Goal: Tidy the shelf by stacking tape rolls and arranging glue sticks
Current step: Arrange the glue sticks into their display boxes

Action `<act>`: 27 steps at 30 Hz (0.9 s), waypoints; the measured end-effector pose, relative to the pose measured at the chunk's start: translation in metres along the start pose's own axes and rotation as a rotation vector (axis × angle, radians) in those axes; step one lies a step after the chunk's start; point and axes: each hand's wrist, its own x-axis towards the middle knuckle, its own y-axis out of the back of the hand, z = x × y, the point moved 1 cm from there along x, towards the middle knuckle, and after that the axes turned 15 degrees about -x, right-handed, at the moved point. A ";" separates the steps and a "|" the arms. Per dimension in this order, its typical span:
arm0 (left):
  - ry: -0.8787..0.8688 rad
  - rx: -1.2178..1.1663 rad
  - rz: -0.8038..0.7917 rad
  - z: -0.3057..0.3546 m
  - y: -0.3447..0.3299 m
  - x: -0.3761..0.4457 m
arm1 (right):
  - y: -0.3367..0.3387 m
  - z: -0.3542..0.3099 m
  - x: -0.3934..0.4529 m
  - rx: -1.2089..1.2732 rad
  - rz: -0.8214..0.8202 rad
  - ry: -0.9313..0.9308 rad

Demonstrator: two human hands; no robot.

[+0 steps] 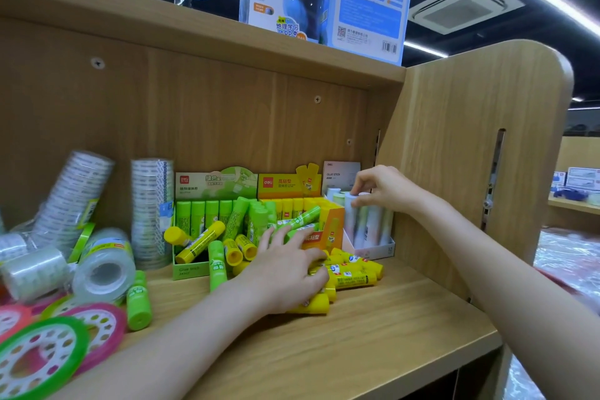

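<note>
Hands share the sorting at centre frame: the left hand (pixel 289 265) lies with straight fingers over loose yellow glue sticks (pixel 352 271) on the shelf (pixel 373 328), seemingly corralling them, while the right hand (pixel 381 188) pinches a pale glue stick (pixel 352 214) upright in its white display box (pixel 381 248).

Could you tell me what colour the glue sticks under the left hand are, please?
Yellow: the loose glue sticks beneath the left hand, head view.

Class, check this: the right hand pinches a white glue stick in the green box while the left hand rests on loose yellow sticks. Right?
Not quite. In the head view the right hand pinches a white glue stick in the white box, not the green one. The left hand does rest on loose yellow sticks.
</note>
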 end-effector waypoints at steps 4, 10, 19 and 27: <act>0.006 -0.002 0.001 0.001 0.000 -0.001 | -0.009 -0.008 -0.001 -0.044 0.076 -0.040; 0.016 0.005 -0.007 0.002 0.001 -0.002 | -0.027 -0.008 -0.010 0.006 0.127 -0.092; -0.076 0.250 0.223 0.011 0.002 0.003 | -0.025 -0.002 -0.012 0.227 0.119 -0.041; -0.121 0.308 0.381 0.012 -0.012 0.040 | -0.032 0.012 -0.014 0.294 0.176 0.009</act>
